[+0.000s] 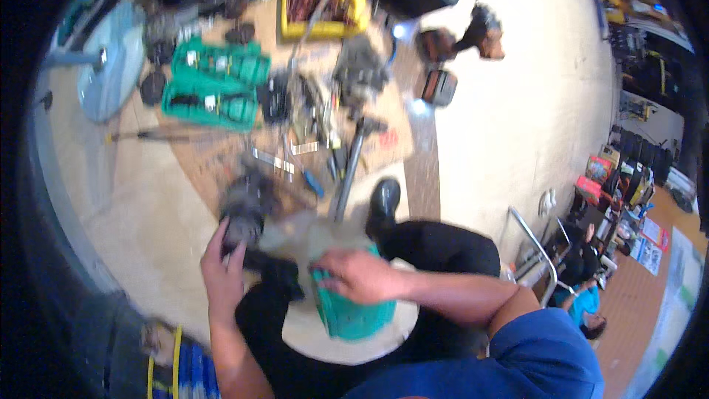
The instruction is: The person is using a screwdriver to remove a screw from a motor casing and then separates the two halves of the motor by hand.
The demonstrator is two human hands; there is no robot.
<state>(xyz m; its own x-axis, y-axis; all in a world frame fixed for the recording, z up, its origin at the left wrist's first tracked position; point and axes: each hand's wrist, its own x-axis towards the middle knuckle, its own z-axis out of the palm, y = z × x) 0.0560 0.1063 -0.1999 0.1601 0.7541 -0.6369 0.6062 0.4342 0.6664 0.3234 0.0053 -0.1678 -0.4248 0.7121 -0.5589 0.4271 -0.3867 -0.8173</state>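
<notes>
My left hand [224,270] is closed on a dark, roundish machine part [242,227], its fingers along the near side. Motion blur hides the part's details. Between my legs, a green plastic housing [356,319] rests over a white round surface [317,343]. My right hand [360,275] lies across the top of that housing with its fingers curled on the edge. Just beyond it is a hammer [351,166], its handle pointing toward me. A screwdriver with a blue handle [313,183] lies left of the hammer.
Cardboard [391,144] on the floor carries tools and parts. Two open green cases [214,103] lie at the left, near a pale blue stand base [118,66]. A yellow bin [292,29] stands farther off. Orange-and-black power tools [484,33] are beyond the hammer. Another person [580,310] is at far right.
</notes>
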